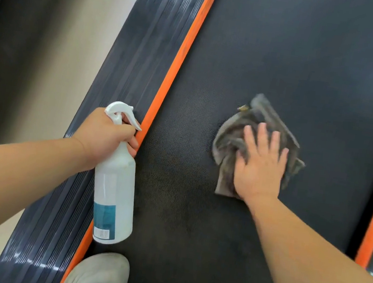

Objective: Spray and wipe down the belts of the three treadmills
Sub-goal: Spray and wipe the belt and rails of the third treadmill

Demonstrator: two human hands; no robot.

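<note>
wiping step, i judge: right hand (260,166) flat, fingers spread, pressing grey cloth (256,137) on belt (288,59). left hand (105,134) grips spray bottle (113,193). next: sweep cloth across unwiped belt.

Beige floor (60,39) meets a dark band (0,7) leftward.

Your stock: belt (288,59), black, fine-textured; side strip (180,61), orange; ribbed rail (129,61), dark grey; cloth (231,140), grey; spray bottle (114,186), white, teal label; shoe (99,275), off-white.
</note>
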